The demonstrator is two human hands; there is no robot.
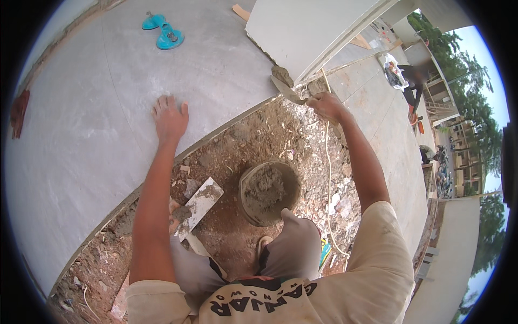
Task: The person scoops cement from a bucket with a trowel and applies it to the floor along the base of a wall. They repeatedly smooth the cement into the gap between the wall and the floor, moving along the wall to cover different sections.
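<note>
My left hand (170, 120) rests with its fingers spread on the large grey slab (81, 156). In my right hand (328, 106) is a trowel (288, 92), gripped by its handle. The blade reaches to the bottom corner of the pale wall (307, 32), close to the slab's edge. A lump of wet mortar (281, 74) sits at that corner, beside the blade. Between my arms, in front of my knees, stands a round bucket (294, 186) holding grey mortar (263, 186).
Rubble and dirt (226, 146) surround the bucket, with a mortar-smeared white board (204, 202) and a pale cord (328, 162). A blue double suction lifter (170, 38) lies on the slab; a dark red object (19, 113) is far left. Another person (414, 81) bends near a white bag (395, 73).
</note>
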